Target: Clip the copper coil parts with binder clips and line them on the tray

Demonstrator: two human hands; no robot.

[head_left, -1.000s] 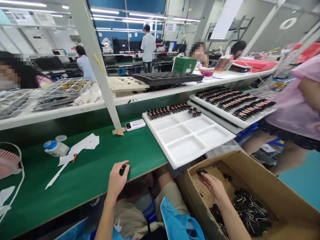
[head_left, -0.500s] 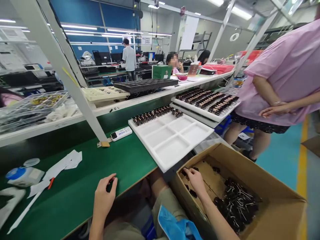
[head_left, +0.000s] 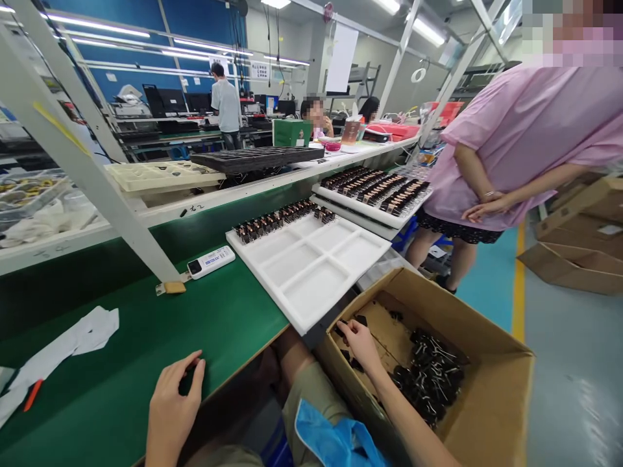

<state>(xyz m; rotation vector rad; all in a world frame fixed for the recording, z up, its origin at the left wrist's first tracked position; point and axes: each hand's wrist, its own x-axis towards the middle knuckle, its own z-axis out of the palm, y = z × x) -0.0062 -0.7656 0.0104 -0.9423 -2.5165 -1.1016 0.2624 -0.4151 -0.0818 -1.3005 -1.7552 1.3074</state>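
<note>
My right hand (head_left: 361,342) reaches into a cardboard box (head_left: 491,395), its fingers pinched on a black binder clip (head_left: 342,328) by the near left wall. A heap of loose black binder clips (head_left: 431,373) with silvery wire handles lies deeper in the box, and a few more lie near my hand. Over the green tabletop (head_left: 233,324), my left hand (head_left: 172,399) is loosely curved, thumb and forefinger slightly apart, with nothing visible in it. Beyond the hands sits a white compartment tray (head_left: 316,282), its far compartments holding upright rows of clips (head_left: 277,219).
Stacked white trays full of clip rows (head_left: 374,188) stand behind. A white handheld device (head_left: 211,261) lies by a slanted post (head_left: 121,220). Paper strips (head_left: 73,344) and a red piece (head_left: 33,395) are at left. A person in pink (head_left: 506,143) stands right, hands behind the back.
The view has turned slightly right, so everything sits further left in the picture. My right hand still pinches at the box's near left side; my left hand keeps its curved pose.
</note>
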